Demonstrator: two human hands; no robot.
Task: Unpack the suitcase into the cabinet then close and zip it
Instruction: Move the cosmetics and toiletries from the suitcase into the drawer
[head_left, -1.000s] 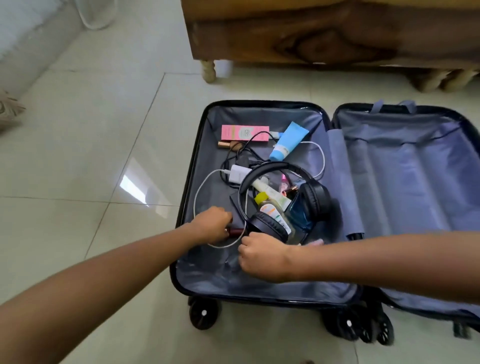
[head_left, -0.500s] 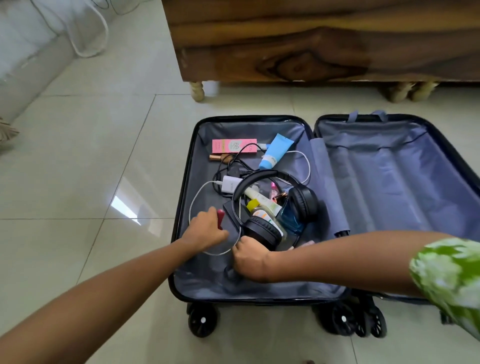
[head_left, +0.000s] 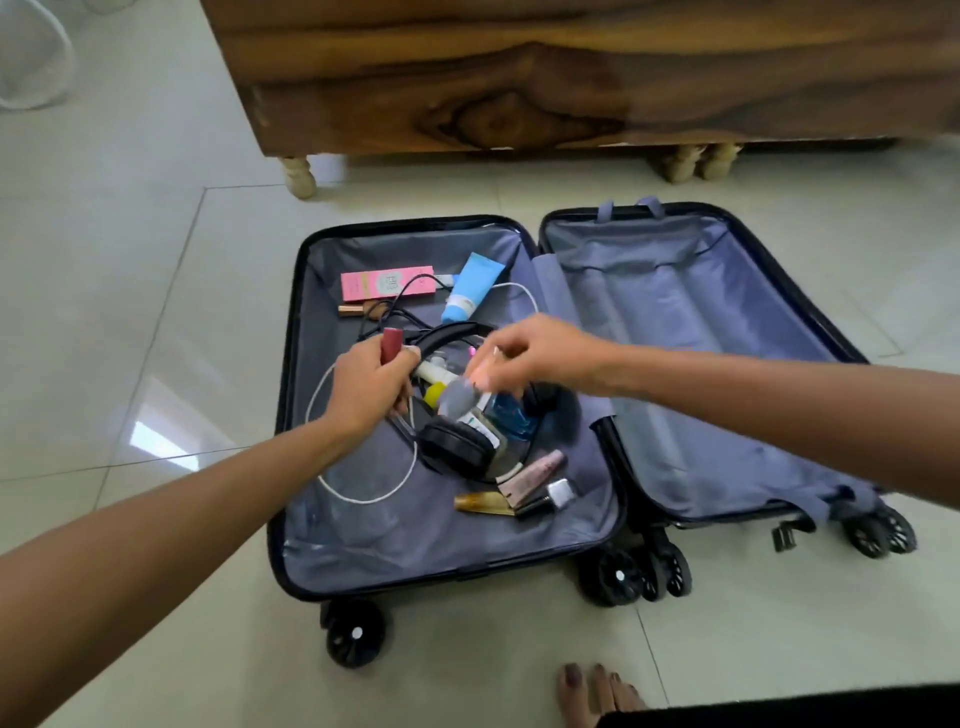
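Note:
A black suitcase (head_left: 291, 374) with grey lining lies open flat on the tiled floor. Its left half holds black headphones (head_left: 457, 447), a pink box (head_left: 387, 283), a blue tube (head_left: 472, 286), a white cable (head_left: 363, 493), a blue bottle (head_left: 511, 415) and several small cosmetics (head_left: 530, 488). My left hand (head_left: 369, 387) is raised over that half, shut on a small dark red tube (head_left: 390, 344). My right hand (head_left: 524, 353) hovers just to its right, pinching a small grey blurred item (head_left: 457, 400). The right half (head_left: 685, 353) holds nothing.
The wooden cabinet (head_left: 519, 88) on turned legs stands right behind the suitcase. Bare tiled floor lies to the left. My toes (head_left: 592, 691) show on the floor in front of the suitcase wheels (head_left: 639, 574).
Both hands have lifted out of the pile, the left with the red tube, the right with a small grey item. The cosmetics near the headphones are now uncovered.

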